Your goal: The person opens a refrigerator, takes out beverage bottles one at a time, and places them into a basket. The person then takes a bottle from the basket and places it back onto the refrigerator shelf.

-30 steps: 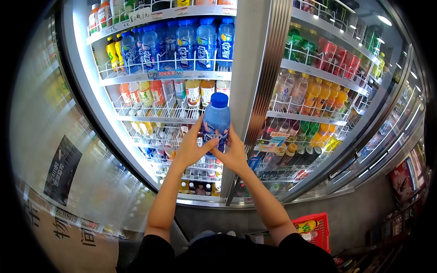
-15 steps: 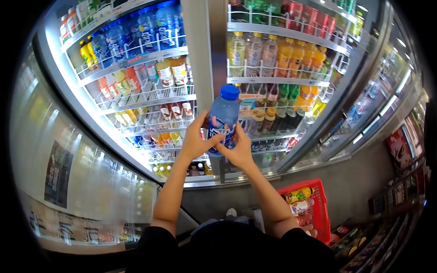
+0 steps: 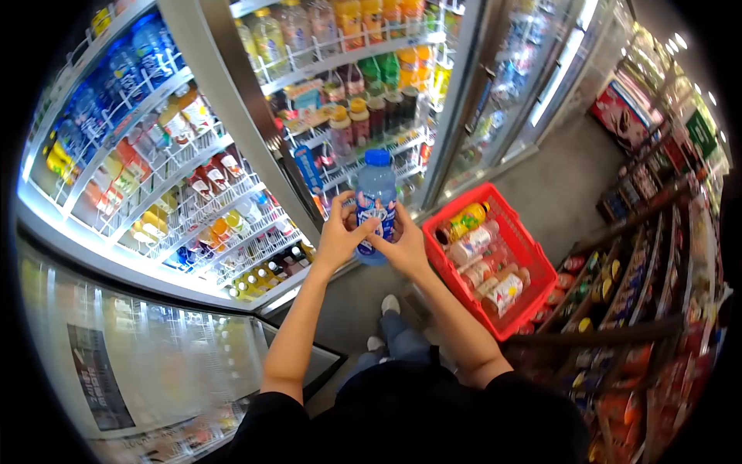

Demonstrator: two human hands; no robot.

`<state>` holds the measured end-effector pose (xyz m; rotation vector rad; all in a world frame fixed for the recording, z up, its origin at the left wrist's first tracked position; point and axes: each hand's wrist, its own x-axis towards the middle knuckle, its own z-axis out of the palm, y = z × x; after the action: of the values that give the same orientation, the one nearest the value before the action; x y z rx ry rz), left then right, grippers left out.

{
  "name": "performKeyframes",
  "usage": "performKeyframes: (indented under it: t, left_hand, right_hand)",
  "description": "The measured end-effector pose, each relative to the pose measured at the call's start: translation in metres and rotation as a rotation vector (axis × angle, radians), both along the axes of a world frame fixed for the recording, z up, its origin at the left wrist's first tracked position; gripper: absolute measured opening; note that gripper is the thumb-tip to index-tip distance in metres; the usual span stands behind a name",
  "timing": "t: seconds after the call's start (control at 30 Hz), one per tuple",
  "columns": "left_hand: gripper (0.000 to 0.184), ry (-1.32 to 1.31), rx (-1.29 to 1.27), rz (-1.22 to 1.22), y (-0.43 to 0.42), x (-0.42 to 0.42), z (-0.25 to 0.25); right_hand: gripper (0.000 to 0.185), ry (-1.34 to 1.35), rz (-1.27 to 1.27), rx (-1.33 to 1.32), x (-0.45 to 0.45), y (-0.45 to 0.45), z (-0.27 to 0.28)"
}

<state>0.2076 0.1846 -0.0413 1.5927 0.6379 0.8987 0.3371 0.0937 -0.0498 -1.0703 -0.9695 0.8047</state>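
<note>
A clear bottle (image 3: 376, 185) with a blue cap and a blue printed label stands upright between my two hands, in front of my body. My left hand (image 3: 340, 236) is closed round its left side, thumb across the label. From the right, my right hand (image 3: 406, 238) grips the same bottle, its thumb meeting the other near the label's middle. Below and right of my hands is a red shopping basket (image 3: 533, 251) on the floor. Inside it lie several drink bottles, among them a yellow-labelled bottle (image 3: 468, 220) and a white-labelled bottle (image 3: 473, 243).
An open glass door (image 3: 193, 332) stands at lower left beside a lit drinks fridge (image 3: 100, 255) with wire shelves. Another fridge section holds several orange drink bottles (image 3: 348, 19). Packed store shelves (image 3: 634, 332) line the right side. My shoe (image 3: 391, 304) is on the grey floor.
My view has swung right and downward, bringing the basket fully into sight. Both hands still hold the bottle, which appears slightly lower in the view.
</note>
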Motion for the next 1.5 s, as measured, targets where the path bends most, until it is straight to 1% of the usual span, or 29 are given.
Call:
performKeyframes:
  t: [0.03,0.1,0.17,0.2,0.3,0.33,0.37,0.43,0.47,0.5,0.57,0.6,0.7,0.73,0.77,0.83,0.9,0.93,0.97,1.03,1.1,1.13,1.17,1.23,1.27,1.3,1.37,1.43,1.5]
  left_hand:
    - [0.07,-0.078,-0.071,0.002,-0.002,0.005,0.003]
    - [0.068,-0.076,-0.129,-0.05,-0.02,0.018,-0.013]
    - [0.068,-0.049,-0.123,-0.116,-0.04,0.034,-0.024]
    - [0.068,-0.027,-0.146,-0.145,-0.05,0.042,-0.024]
    - [0.067,-0.023,-0.125,-0.228,-0.07,0.064,-0.031]
    - [0.064,-0.055,-0.186,-0.25,-0.087,0.079,-0.037]
    - [0.064,-0.054,-0.186,-0.25,-0.092,0.08,-0.046]
    - [0.06,0.061,-0.088,-0.205,-0.107,0.099,-0.043]
    - [0.058,-0.001,-0.145,-0.203,-0.112,0.101,-0.044]
    - [0.058,-0.009,-0.144,-0.2,-0.113,0.107,-0.05]
    - [0.057,0.05,-0.083,-0.248,-0.117,0.13,-0.072]
    - [0.055,0.053,-0.057,-0.252,-0.121,0.14,-0.072]
    - [0.053,0.086,-0.157,-0.359,-0.138,0.172,-0.072]
    - [0.051,-0.001,-0.195,-0.399,-0.147,0.2,-0.086]
    - [0.051,-0.001,-0.196,-0.399,-0.145,0.204,-0.097]
    - [0.049,0.162,-0.154,-0.465,-0.149,0.22,-0.103]
    - [0.049,0.168,-0.167,-0.479,-0.156,0.234,-0.105]
    - [0.049,0.199,-0.232,-0.484,-0.164,0.245,-0.105]
    - [0.048,0.219,-0.297,-0.481,-0.168,0.245,-0.103]
    - [0.048,0.219,-0.273,-0.494,-0.167,0.263,-0.13]
    - [0.047,0.278,-0.146,-0.405,-0.168,0.271,-0.152]
    - [0.045,0.272,-0.152,-0.384,-0.168,0.275,-0.161]
    - [0.045,0.273,-0.157,-0.381,-0.169,0.28,-0.17]
    - [0.043,0.344,0.022,-0.262,-0.167,0.286,-0.195]
    - [0.042,0.379,-0.049,-0.224,-0.17,0.283,-0.197]
    - [0.042,0.378,-0.049,-0.224,-0.172,0.285,-0.202]
    - [0.043,0.412,-0.043,-0.189,-0.171,0.282,-0.215]
    - [0.04,0.395,-0.033,-0.17,-0.173,0.28,-0.21]
    - [0.037,0.43,-0.031,-0.184,-0.174,0.281,-0.207]
  right_hand:
    - [0.082,0.035,0.032,0.011,0.005,0.003,0.0]
    - [0.082,0.024,-0.009,-0.046,0.015,-0.022,-0.017]
    - [0.083,-0.017,-0.106,-0.1,0.026,-0.055,-0.022]
    - [0.082,-0.029,-0.127,-0.154,0.026,-0.073,0.001]
    - [0.082,0.005,-0.239,-0.095,0.042,-0.09,-0.03]
    - [0.083,-0.116,-0.351,-0.133,0.056,-0.107,-0.032]
    - [0.083,-0.116,-0.351,-0.133,0.057,-0.11,-0.039]
    - [0.08,-0.029,-0.404,-0.098,0.074,-0.123,-0.048]
    - [0.079,-0.029,-0.396,-0.132,0.077,-0.124,-0.055]
    - [0.079,-0.036,-0.393,-0.13,0.082,-0.128,-0.056]
    - [0.08,0.009,-0.43,-0.173,0.094,-0.144,-0.055]
    - [0.079,-0.094,-0.464,-0.23,0.103,-0.152,-0.056]
    - [0.076,-0.032,-0.46,-0.256,0.133,-0.173,-0.063]
    - [0.071,-0.174,-0.549,-0.316,0.153,-0.184,-0.072]
    - [0.071,-0.174,-0.549,-0.317,0.156,-0.185,-0.078]
    - [0.071,-0.16,-0.565,-0.345,0.169,-0.192,-0.083]
    - [0.073,-0.16,-0.579,-0.337,0.183,-0.199,-0.086]
    - [0.075,-0.233,-0.565,-0.473,0.198,-0.207,-0.09]
    - [0.077,-0.317,-0.541,-0.607,0.201,-0.21,-0.09]
    - [0.078,-0.323,-0.559,-0.618,0.217,-0.21,-0.103]
    - [0.066,-0.344,-0.59,-0.677,0.219,-0.209,-0.109]
    - [0.056,-0.348,-0.538,-0.607,0.226,-0.209,-0.11]
    - [0.056,-0.347,-0.534,-0.611,0.231,-0.207,-0.116]
    - [0.052,-0.395,-0.475,-0.846,0.245,-0.199,-0.152]
    - [0.056,-0.425,-0.438,-0.809,0.249,-0.195,-0.173]
    - [0.056,-0.426,-0.438,-0.81,0.251,-0.196,-0.17]
    - [0.058,-0.455,-0.37,-0.914,0.249,-0.195,-0.169]
    - [0.06,-0.444,-0.332,-0.917,0.247,-0.194,-0.169]
    - [0.066,-0.516,-0.385,-0.881,0.247,-0.194,-0.167]
